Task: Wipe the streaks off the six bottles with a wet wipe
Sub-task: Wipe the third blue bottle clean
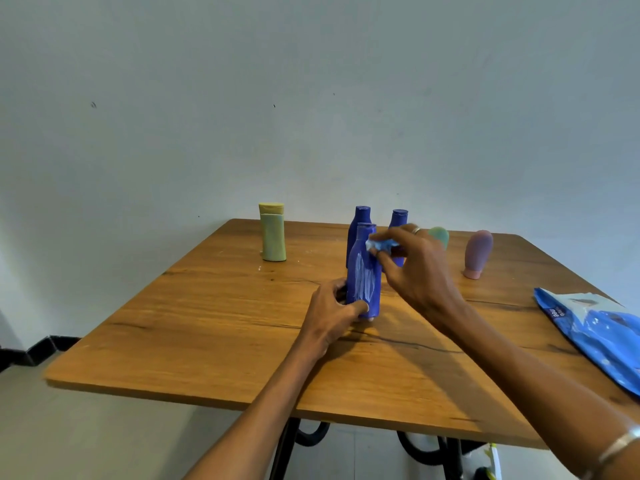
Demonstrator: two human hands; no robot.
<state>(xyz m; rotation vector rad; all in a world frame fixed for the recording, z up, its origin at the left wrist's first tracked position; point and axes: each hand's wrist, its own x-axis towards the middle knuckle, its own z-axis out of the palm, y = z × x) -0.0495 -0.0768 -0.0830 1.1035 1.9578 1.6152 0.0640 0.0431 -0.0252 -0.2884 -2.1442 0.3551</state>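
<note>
A blue bottle [364, 275] with white streaks on its front stands upright at the middle of the wooden table [214, 323]. My left hand [334, 313] grips its base. My right hand [412, 268] pinches a crumpled wet wipe [381, 244] against the bottle's shoulder. Two more blue bottles stand behind it, one [361, 216] partly hidden and the other [399, 220] behind my right hand. A yellow bottle [273, 232] stands at the back left. A green bottle [439, 236] and a pink bottle [478, 253] stand cap-down at the back right.
A blue and white wet-wipe pack [595, 330] lies at the table's right edge. A pale wall rises right behind the table. Black metal table legs [311, 438] show below the front edge.
</note>
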